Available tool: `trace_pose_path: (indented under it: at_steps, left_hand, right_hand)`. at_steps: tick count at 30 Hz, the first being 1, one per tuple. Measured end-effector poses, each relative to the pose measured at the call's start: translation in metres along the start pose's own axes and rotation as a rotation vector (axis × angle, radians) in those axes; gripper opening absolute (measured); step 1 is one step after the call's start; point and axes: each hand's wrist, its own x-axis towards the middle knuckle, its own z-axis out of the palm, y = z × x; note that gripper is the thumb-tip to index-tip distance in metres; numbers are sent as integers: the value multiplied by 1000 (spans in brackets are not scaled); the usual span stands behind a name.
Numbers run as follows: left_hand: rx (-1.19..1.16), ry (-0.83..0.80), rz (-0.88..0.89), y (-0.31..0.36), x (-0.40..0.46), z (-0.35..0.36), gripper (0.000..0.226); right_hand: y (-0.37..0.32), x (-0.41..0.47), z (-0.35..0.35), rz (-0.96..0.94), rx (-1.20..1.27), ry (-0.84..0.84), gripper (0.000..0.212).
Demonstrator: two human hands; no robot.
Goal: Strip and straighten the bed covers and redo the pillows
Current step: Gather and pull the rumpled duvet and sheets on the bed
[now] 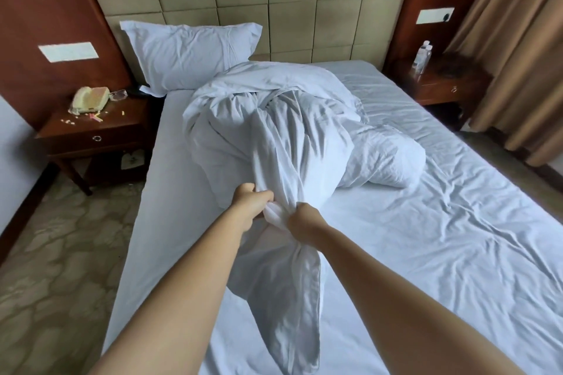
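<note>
Nearest the camera, two bare forearms reaching out over the bed, left hand (250,202) and right hand (303,218) both clenched around one gathered, rope-like bunch of the crumpled white cotton duvet cover (274,137), knuckles close together, fabric squeezed into tight folds between them. Below the grip, a loose flat tail of the same cloth hanging toward the camera, smooth with a stitched hem. Beyond the hands, bulk of the cover heaped in the middle of the mattress, twisted and deeply creased, puffed into a soft mound trailing off to the right. Underneath, a pale fitted bedsheet (457,237), lightly wrinkled on the right side, smoother on the left. Farther back, one plump white rectangular pillow (185,53) with a flanged edge, propped against the padded beige panelled headboard (304,3). Left of the bed, a dark wooden nightstand (91,131) carrying a cream corded telephone (90,99) and small scattered scraps. Right, a matching wooden bedside table (447,85) with clear plastic water bottles (422,56), beside heavy tan pleated curtains (518,55).
</note>
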Motion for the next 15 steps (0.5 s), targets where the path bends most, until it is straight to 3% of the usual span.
trace_pose_path:
  at_steps: [6,9,12,15]
  left_hand:
    - [41,-19,-65,-3,-93,-16,16]
    - [34,-23,-62,-18,-133,-19,46]
    - [3,-47,-83,-35,-178,-19,22]
    - [-23,-88,-132,-56,-218,-20,26]
  right_hand:
    - [3,-89,5,-84,-118,6,32]
    - [9,-135,10,-93,-153,0,32]
    - [22,-179,18,-120,-232,15,34]
    - [36,-219,31,-110,-265,16,35]
